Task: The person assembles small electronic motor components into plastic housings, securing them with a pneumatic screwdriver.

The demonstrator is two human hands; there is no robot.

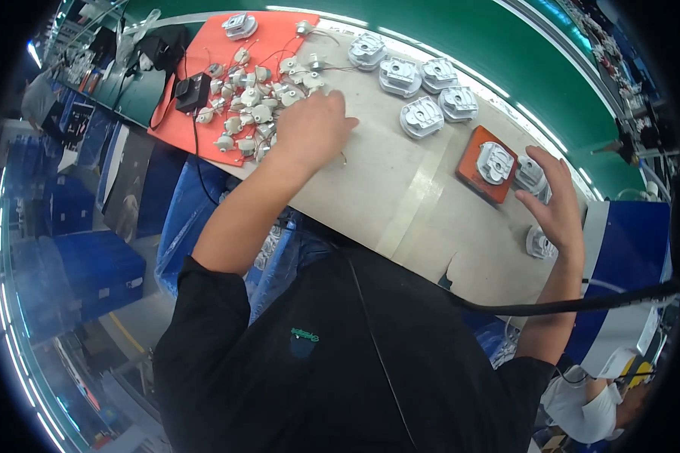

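My left hand [315, 130] is at the right edge of a pile of small pale motors with thin wires [253, 97], its fingers curled. A short wire end [344, 158] shows just below it; what the fingers hold is hidden. My right hand [557, 198] is open, thumb and fingers apart, around the near side of a white plastic housing [530, 175], and I cannot tell whether it touches it. To its left, another white housing [495, 162] sits in an orange-brown block fixture [476, 182].
Several white housings [421, 117] stand at the table's [385, 177] far side. The motors lie on an orange-red mat [196, 57] beside a black box [193, 93] with a cable. One housing [540, 241] lies near my right wrist. A black cable [582, 303] crosses my right forearm.
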